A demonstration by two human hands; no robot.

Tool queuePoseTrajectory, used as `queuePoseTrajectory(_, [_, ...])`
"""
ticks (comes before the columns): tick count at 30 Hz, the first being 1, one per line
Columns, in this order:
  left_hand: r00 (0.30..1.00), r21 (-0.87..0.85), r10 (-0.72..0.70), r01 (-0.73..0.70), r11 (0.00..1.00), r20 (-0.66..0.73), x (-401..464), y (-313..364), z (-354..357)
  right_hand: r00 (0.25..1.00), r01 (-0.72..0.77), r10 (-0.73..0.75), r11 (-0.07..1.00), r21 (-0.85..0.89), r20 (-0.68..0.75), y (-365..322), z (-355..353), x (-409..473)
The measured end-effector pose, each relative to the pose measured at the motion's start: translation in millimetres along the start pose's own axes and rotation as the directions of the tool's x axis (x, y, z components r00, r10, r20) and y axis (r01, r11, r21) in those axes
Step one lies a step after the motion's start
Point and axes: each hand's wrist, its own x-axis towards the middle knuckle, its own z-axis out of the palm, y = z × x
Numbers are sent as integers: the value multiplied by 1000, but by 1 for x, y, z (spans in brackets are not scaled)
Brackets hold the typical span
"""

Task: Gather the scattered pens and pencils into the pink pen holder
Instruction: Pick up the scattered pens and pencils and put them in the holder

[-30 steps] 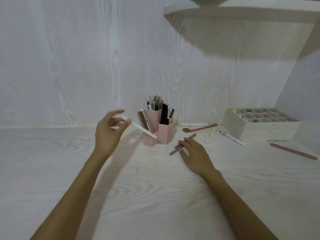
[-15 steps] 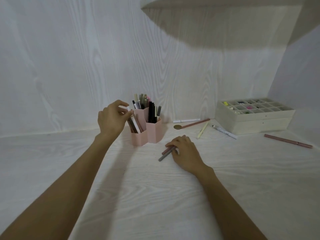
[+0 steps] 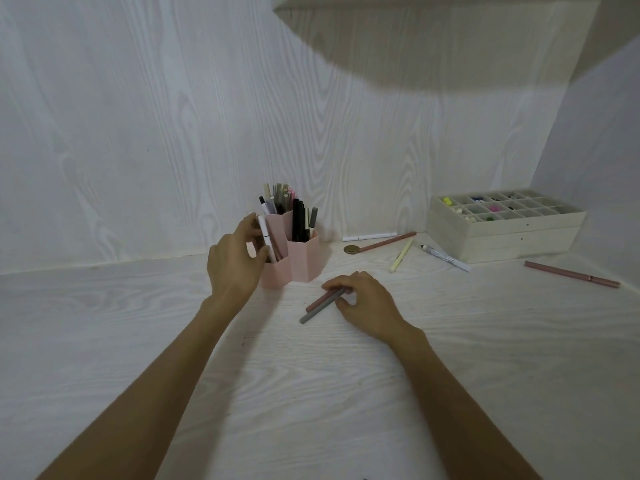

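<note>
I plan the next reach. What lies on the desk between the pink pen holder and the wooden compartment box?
In the head view, between pink pen holder and compartment box lie a white pen, brown pen, yellow pen and white marker.

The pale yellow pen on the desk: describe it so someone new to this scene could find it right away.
Start at the compartmented wooden box at the back right of the desk. Just left of it, loose pens lie in a cluster; the pale yellow pen lies between a long brown pen and a white marker with print. It is the only yellowish one, and the shortest.

Desk point(image 3: 173, 341): holder point(image 3: 298, 261), pens point(image 3: 401, 255), organizer box point(image 3: 512, 240).
</note>
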Motion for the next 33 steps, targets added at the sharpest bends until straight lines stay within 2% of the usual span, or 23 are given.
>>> queuePoseTrajectory(2, [998,-5,14,-14,1000,-57,-13,4,1,1000,10,-10,1000,1,0,-2,-1,0])
queuePoseTrajectory(4, [999,-14,30,-30,999,-46,-28,7,3,999,36,-36,999,-9,-12,-5,-2,-1])
queuePoseTrajectory(8, [978,-21,47,-43,999,204,-62,9,9,999,51,-50,999,8,-18,-13,-5,-4])
queuePoseTrajectory(10, [940,26,47,-60,998,339,-73,4,13,999,46,-46,998,-53,10,-17,-7,-4])
queuePoseTrajectory(12, [916,5,47,-54,999,399,-76,-3,15,997,53,-45,988,-146,60,-21,-7,-5])
queuePoseTrajectory(14, [912,-20,41,-36,999,407,-74,-10,14,993,58,-36,978,-199,115,-26,-6,-7])
queuePoseTrajectory(18, [902,-71,34,-3,997,431,-71,-17,11,971,50,-16,989,-138,237,-27,-10,-11])
queuePoseTrajectory(21, [900,-67,-22,56,996,435,-66,-28,0,948,0,35,994,-108,317,-18,-24,-13])
queuePoseTrajectory(24, [889,0,-140,155,988,436,-57,-48,-22,974,-93,112,990,-105,199,-2,-37,-15])
queuePoseTrajectory(26, [840,5,-227,258,966,492,-51,-64,-41,984,-121,133,988,-99,121,4,-41,-17])
queuePoseTrajectory(29, [748,-15,-272,353,935,605,-45,-76,-61,993,-101,110,984,-144,53,4,-36,-20])
queuePoseTrajectory(31, [764,31,-280,323,946,581,-46,-69,-57,999,-40,46,971,-236,22,-4,-26,-20])
queuePoseTrajectory(33, [842,92,-258,245,965,473,-52,-53,-41,998,41,-26,952,-302,53,-16,-14,-20])
